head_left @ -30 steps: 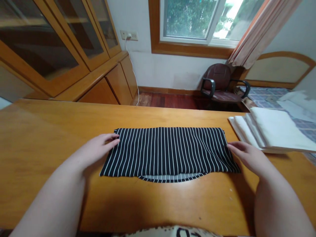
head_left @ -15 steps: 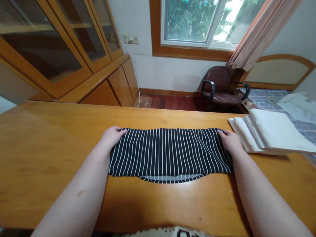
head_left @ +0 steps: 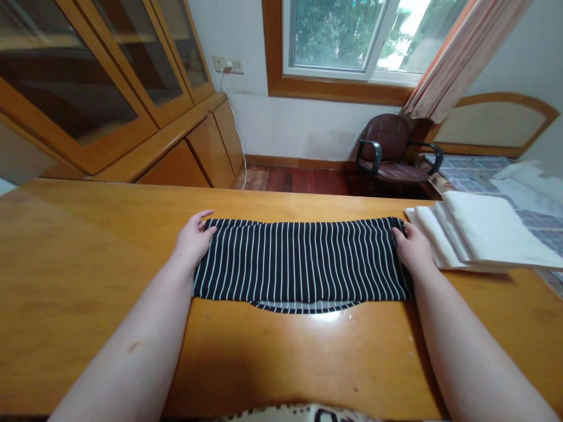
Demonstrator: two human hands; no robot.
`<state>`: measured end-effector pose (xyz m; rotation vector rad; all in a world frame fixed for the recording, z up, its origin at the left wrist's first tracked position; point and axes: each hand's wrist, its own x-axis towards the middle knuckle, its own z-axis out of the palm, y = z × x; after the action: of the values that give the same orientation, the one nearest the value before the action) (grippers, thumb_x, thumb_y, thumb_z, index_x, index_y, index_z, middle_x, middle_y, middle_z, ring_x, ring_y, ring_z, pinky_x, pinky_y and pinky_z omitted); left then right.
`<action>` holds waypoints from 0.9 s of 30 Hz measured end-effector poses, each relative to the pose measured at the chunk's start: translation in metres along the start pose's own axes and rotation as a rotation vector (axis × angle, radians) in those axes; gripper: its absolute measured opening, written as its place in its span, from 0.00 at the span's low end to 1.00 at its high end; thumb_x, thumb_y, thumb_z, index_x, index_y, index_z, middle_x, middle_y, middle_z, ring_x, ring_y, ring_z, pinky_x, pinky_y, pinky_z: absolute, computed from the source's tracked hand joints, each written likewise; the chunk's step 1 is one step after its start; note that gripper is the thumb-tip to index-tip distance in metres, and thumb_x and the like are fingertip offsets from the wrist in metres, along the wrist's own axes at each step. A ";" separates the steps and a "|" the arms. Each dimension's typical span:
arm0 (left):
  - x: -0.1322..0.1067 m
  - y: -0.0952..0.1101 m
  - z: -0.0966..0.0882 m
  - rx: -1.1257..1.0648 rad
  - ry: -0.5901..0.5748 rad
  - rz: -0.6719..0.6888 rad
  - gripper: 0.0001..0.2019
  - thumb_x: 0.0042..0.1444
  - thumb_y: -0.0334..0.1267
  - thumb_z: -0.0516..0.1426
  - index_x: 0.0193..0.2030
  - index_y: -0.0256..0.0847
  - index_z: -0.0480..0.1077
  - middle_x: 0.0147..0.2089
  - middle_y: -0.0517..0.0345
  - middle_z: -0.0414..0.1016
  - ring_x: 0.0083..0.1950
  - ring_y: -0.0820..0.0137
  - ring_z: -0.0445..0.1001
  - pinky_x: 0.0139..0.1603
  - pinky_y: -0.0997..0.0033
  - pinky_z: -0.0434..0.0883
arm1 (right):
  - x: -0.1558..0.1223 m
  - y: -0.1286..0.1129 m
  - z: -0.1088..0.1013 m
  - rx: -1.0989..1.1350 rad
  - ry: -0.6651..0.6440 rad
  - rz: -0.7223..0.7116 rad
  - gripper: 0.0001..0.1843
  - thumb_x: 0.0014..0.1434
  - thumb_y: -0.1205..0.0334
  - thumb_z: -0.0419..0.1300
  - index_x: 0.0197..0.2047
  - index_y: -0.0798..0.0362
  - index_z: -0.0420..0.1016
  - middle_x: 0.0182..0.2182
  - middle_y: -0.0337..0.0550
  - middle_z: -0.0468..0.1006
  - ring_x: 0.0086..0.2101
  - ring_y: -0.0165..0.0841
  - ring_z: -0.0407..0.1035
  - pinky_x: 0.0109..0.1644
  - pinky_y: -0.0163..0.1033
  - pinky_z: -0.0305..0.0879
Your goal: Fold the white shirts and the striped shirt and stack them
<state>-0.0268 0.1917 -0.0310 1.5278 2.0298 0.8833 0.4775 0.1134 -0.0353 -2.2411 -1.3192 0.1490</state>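
At the far left, a wooden cabinet [head_left: 125, 140] with glass doors stands beyond the wooden table [head_left: 88, 281]. The left hand [head_left: 192, 240] is at the far left corner of the striped cloth, its thumb against the edge and its forefinger parted from it, so the grip looks loosely open (the lower fingers are hidden).

Farther off, a white cord [head_left: 237, 132] hangs from a wall socket [head_left: 227, 64]. In the middle of the table, the black-and-white striped cloth [head_left: 299, 264] lies folded in a wide band, its stripes running near to far; along the near side a curved edge bulges out, showing a grey inner face. Beyond it are a window [head_left: 338, 35] and a dark red armchair [head_left: 387, 140].

On the right, the right hand [head_left: 413, 249] has the cloth's far right corner pinched, thumb on top and fingers at the outer edge. Just beside it, farther right, a stack of folded white cloths [head_left: 488, 228] rests on the table, with a bed [head_left: 461, 167] beyond.
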 end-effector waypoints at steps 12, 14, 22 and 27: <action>-0.038 0.087 0.018 0.475 -0.194 0.559 0.25 0.60 0.47 0.50 0.61 0.37 0.62 0.64 0.45 0.61 0.66 0.58 0.57 0.66 0.55 0.55 | -0.033 -0.068 0.000 -0.033 0.012 -0.473 0.25 0.59 0.53 0.53 0.56 0.59 0.68 0.53 0.58 0.71 0.54 0.45 0.65 0.58 0.50 0.59; -0.047 0.104 0.044 0.415 -0.296 0.605 0.29 0.60 0.48 0.50 0.65 0.37 0.56 0.68 0.46 0.55 0.69 0.61 0.53 0.67 0.59 0.53 | -0.047 -0.097 0.015 -0.030 -0.131 -0.615 0.31 0.58 0.50 0.55 0.61 0.57 0.63 0.60 0.57 0.63 0.59 0.45 0.58 0.62 0.52 0.55; -0.091 0.096 0.110 0.535 -0.393 0.634 0.32 0.61 0.51 0.47 0.69 0.40 0.47 0.70 0.45 0.49 0.70 0.56 0.48 0.67 0.43 0.42 | -0.087 -0.128 0.064 -0.199 -0.359 -0.700 0.38 0.62 0.41 0.46 0.67 0.58 0.54 0.66 0.56 0.53 0.65 0.45 0.47 0.65 0.58 0.41; -0.092 0.082 0.094 0.586 -0.427 0.697 0.36 0.57 0.63 0.44 0.70 0.52 0.45 0.72 0.52 0.44 0.71 0.48 0.42 0.63 0.30 0.37 | -0.090 -0.119 0.062 -0.250 -0.375 -0.741 0.41 0.61 0.36 0.43 0.68 0.56 0.51 0.67 0.53 0.50 0.65 0.45 0.44 0.66 0.59 0.38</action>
<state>0.1188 0.1393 -0.0398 2.5630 1.5012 0.1060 0.3162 0.1077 -0.0441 -1.8031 -2.3923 0.1388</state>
